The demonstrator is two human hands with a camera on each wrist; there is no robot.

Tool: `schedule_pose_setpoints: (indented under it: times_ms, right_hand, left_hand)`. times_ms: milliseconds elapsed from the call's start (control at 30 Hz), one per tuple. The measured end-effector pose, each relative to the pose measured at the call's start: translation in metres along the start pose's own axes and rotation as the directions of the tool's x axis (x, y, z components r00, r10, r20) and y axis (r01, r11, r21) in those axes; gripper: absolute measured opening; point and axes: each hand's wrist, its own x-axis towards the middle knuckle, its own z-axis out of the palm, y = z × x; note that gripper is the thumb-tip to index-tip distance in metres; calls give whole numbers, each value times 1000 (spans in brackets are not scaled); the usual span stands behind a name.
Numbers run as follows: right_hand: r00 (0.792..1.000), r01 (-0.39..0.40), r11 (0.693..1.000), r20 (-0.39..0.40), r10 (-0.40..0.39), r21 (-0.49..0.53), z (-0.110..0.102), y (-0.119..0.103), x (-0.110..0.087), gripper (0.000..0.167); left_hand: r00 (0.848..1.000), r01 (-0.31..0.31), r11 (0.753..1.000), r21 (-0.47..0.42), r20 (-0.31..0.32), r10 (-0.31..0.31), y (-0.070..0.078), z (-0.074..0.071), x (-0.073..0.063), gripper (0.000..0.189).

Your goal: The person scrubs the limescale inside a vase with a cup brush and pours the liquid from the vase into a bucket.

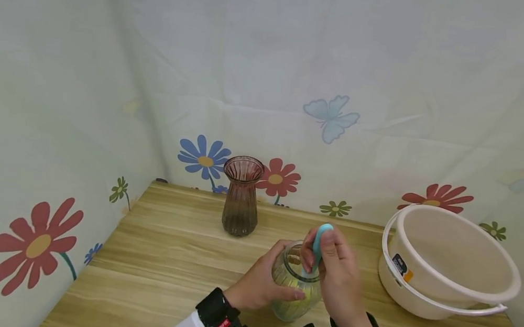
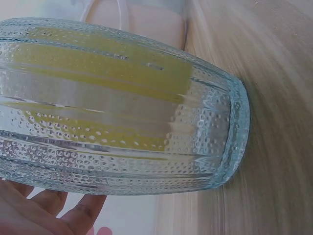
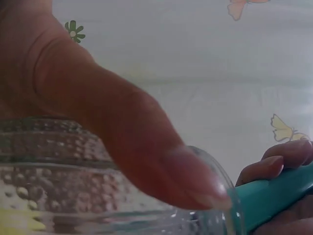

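Observation:
A clear ribbed glass jar with a dimpled surface is gripped round its side by my left hand. In the left wrist view the jar's base is close over the wooden table. My right hand holds the teal handle of a sponge brush, which runs down into the jar's mouth. The brush's yellow and whitish head shows through the glass. In the right wrist view my left thumb lies across the jar near its rim, with the teal handle between my right fingers.
A purple-brown ribbed glass vase stands upright at the back of the wooden table. To the right are cream buckets, one set in the other, with a carrying handle. A flower-printed curtain hangs behind the table and along its sides.

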Motion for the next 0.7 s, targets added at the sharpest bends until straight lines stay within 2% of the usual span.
schedule_pose_setpoints:
  times_ms: [100,233,333,700]
  right_hand:
    - [998,-57,994,11,58,-92,3,1,0,33]
    - [994,-85,979,51,96,-187,5,3,1,32]
    - [993,-85,976,68,100,-199,6,4,2,32]
    - [991,-104,968,55,119,-229,6,6,2,33]
  left_hand:
    - [1000,-7,1000,30,-11,8,-1,0,1,80]
    - [1000,-4,997,75,-27,6,-2,0,1,77]
    - [1000,6,997,79,-30,-4,-1,0,0,77]
    - [1000,-3,999,53,-18,4,-1,0,-1,80]
